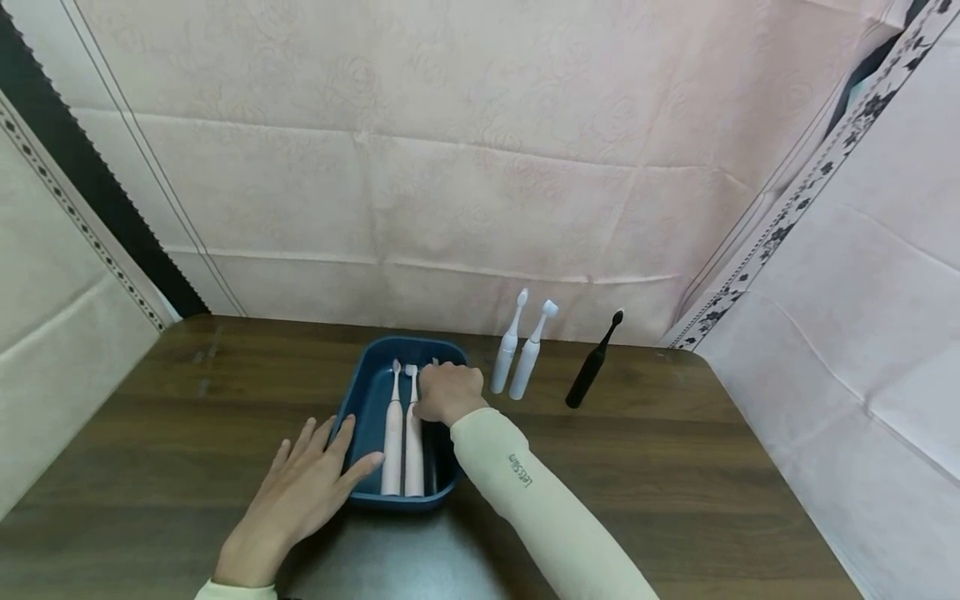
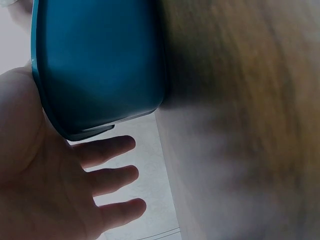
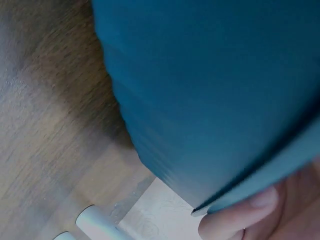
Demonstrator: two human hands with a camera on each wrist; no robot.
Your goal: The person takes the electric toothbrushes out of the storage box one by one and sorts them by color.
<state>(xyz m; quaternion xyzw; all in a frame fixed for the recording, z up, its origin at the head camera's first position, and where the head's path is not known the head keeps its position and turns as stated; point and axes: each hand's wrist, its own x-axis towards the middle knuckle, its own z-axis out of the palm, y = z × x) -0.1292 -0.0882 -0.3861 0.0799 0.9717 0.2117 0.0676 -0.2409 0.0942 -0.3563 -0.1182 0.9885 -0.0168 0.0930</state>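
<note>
A blue tray (image 1: 365, 398) stands on the table with two pale pink electric toothbrushes side by side in it, the left one (image 1: 392, 446) and the right one (image 1: 414, 454). My left hand (image 1: 307, 483) rests on the tray's left rim, fingers spread and straight, thumb reaching over the edge. Over the tray's right side, my right hand (image 1: 450, 392) has curled fingers around the upper part of a dark electric toothbrush (image 1: 431, 467), mostly hidden beneath it. In the right wrist view a bent finger (image 3: 240, 215) shows right at the tray's rim.
Right of the tray lie two light blue electric toothbrushes, one (image 1: 506, 358) beside the other (image 1: 527, 362). Farther right lies a black electric toothbrush (image 1: 588, 373). A pale cloth (image 1: 450, 208) hangs behind the wooden table (image 1: 637, 483), with more cloth at both sides.
</note>
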